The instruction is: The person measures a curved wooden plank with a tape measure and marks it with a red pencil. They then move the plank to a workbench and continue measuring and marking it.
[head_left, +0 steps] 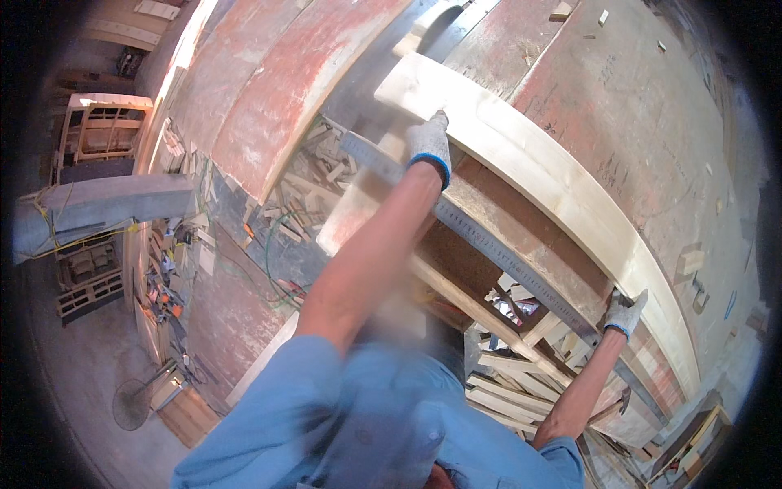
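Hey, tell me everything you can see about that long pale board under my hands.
The long pale board looks like smooth, bare wood. It slants from upper left to lower right; its bowed look may be lens bend. Your gloved left hand meets its near edge toward the upper end, your gloved right hand farther down. Its underside is hidden.

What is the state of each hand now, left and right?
Left hand: at the near edge of the pale wooden board; grip hidden, so open or closed cannot be told.
Right hand: at the same edge, farther right; likewise cannot be told.
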A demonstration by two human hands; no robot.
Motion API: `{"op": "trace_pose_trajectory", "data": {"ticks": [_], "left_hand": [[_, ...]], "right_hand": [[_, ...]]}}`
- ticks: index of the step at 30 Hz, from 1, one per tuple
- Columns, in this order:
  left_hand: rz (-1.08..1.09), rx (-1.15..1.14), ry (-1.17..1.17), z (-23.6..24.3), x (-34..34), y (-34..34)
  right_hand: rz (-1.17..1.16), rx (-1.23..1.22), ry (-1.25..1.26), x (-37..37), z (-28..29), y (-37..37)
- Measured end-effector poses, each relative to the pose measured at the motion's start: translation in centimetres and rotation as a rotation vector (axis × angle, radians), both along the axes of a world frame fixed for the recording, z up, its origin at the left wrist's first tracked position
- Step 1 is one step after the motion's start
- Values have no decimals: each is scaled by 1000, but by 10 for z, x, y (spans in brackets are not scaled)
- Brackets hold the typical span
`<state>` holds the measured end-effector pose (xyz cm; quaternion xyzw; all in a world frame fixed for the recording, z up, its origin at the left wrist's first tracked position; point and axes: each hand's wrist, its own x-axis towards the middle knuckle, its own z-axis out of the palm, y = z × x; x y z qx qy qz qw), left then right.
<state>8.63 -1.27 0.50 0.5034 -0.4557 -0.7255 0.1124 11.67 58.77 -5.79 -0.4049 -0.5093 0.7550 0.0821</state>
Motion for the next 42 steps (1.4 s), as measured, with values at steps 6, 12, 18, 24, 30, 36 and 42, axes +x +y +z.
{"op": "trace_pose_trajectory", "data": {"ticks": [6,12,18,24,30,36,42], "left_hand": [[41,30,-61,-26,-5,-4],[54,12,-26,-49,-13,-7],[-34,127,-9,-33,-19,-6],[-40,144,50,-41,-21,-9],[73,128,103,-6,-19,2],[28,66,31,6,-24,0],[73,77,135,-5,-33,1]], "right_hand": [[-73,-32,39,-7,4,-11],[-56,12,29,-6,23,-35],[-106,18,-4,-10,25,-32],[7,-34,61,-17,5,-4],[-101,11,-2,-17,16,-23],[-59,14,14,-18,17,-19],[23,169,16,-24,5,-10]]}}
